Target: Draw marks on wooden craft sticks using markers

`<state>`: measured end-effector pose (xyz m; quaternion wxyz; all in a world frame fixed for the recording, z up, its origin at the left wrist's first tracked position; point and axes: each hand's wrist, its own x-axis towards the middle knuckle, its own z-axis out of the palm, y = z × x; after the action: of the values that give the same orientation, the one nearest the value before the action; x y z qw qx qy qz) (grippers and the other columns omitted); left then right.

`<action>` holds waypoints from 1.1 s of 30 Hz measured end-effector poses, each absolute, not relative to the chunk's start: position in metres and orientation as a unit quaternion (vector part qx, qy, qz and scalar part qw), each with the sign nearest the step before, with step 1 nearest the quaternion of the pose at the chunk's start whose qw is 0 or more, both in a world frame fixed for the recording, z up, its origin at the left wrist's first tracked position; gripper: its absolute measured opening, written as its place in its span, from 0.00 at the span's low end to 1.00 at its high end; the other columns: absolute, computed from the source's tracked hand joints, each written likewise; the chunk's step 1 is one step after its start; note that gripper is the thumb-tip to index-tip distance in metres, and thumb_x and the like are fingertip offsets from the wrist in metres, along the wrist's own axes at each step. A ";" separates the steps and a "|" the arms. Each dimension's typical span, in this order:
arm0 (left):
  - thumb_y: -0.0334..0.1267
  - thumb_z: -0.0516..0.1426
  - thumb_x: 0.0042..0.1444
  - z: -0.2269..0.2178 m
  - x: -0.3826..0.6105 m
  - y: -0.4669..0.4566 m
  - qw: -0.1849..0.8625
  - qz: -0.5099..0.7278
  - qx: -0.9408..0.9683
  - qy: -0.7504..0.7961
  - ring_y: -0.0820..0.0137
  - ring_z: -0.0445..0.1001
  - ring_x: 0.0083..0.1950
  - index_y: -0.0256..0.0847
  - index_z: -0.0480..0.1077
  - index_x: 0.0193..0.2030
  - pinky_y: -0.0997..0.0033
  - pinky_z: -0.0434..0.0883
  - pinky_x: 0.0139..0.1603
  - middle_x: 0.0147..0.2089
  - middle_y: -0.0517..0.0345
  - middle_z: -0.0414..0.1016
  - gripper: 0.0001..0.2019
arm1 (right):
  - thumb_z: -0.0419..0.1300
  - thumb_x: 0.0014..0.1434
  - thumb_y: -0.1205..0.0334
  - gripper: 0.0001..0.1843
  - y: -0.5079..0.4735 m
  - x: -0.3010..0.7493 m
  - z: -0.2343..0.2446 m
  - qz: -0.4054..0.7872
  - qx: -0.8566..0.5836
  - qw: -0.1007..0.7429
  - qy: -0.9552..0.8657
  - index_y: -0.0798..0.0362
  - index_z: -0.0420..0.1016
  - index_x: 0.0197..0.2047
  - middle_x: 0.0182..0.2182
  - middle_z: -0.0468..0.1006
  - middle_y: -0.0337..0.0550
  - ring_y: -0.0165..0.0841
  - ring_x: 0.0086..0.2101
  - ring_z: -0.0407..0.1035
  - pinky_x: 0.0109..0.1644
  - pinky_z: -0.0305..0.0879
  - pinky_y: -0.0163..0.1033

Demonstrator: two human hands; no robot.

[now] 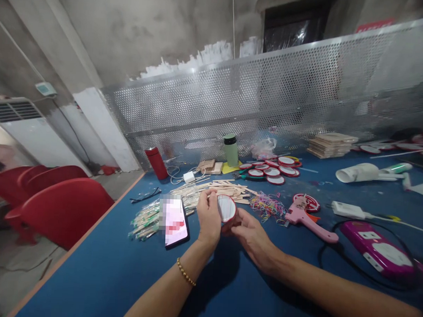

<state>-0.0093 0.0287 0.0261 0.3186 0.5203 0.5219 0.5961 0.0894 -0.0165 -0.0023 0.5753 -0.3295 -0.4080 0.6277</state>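
Note:
Above the blue table [124, 275], both hands hold a round red-rimmed disc with a whitish, mirror-like face [226, 208]. My left hand [209, 216] grips its left edge, and a beaded bracelet circles that wrist. My right hand [248, 231] has its thumb and fingers closed on the lower right edge. Whether more than one disc is in the hands, I cannot tell. Just left of my left hand lies a phone [176, 224] with a lit screen. A heap of coloured rubber bands [268, 204] is beyond my right hand, beside a pink glue gun [309, 219].
Wooden sticks [227, 189] and wrapped bundles [145, 223] spread behind the phone. Several similar red-rimmed discs [271, 171] lie farther back. A red bottle [156, 163] and a green bottle [230, 152] stand near the perforated metal screen [199, 107]. A purple power strip [378, 250] lies right.

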 end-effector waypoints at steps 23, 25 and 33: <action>0.40 0.51 0.60 0.028 -0.012 0.026 0.302 0.593 0.550 0.505 0.69 0.69 0.34 0.40 0.70 0.37 0.70 0.66 0.36 0.33 0.58 0.72 0.09 | 0.60 0.38 0.71 0.12 -0.015 0.101 0.015 0.689 -0.285 0.551 -0.375 0.53 0.75 0.30 0.27 0.74 0.38 0.29 0.26 0.66 0.33 0.65 0.35; 0.40 0.51 0.60 0.029 -0.012 0.025 0.314 0.589 0.548 0.504 0.69 0.69 0.33 0.40 0.69 0.37 0.71 0.66 0.35 0.32 0.58 0.72 0.09 | 0.61 0.39 0.70 0.11 -0.014 0.107 0.018 0.683 -0.306 0.541 -0.384 0.53 0.73 0.31 0.27 0.74 0.37 0.28 0.25 0.66 0.31 0.65 0.35; 0.42 0.50 0.62 0.027 -0.011 0.019 0.285 0.565 0.609 0.478 0.68 0.70 0.37 0.40 0.70 0.37 0.69 0.67 0.40 0.35 0.56 0.74 0.11 | 0.61 0.56 0.48 0.17 -0.003 0.131 0.027 0.506 -0.412 0.489 -0.579 0.52 0.76 0.41 0.21 0.72 0.35 0.30 0.20 0.65 0.22 0.64 0.35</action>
<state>-0.0107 0.0189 0.0268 0.2853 0.6087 0.4784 0.5650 0.1315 -0.0035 0.0272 0.4892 -0.4120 -0.5787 0.5060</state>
